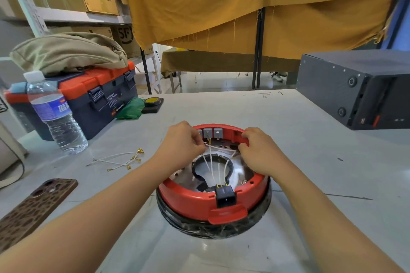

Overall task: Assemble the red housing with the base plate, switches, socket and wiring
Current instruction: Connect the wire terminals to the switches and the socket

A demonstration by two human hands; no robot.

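Observation:
The round red housing (186, 197) lies upside down on the table in front of me, on a black wrapped ring. Inside it sits the shiny base plate (180, 178) with a black collar. Grey switches (213, 133) line its far wall, and a black socket (225, 195) sits in the near wall. Several white wires (211, 165) run from the socket toward the switches. My left hand (179, 142) pinches the end of one white wire just below the switches. My right hand (257, 150) rests on the far right rim, fingers curled onto that same wire's other part.
Spare white wires with brass terminals (121, 159) lie left of the housing. A water bottle (55, 115), a toolbox (88, 97) and a phone (33, 204) stand on the left. A dark grey box (355, 91) fills the far right. Black tape (153, 101) lies behind.

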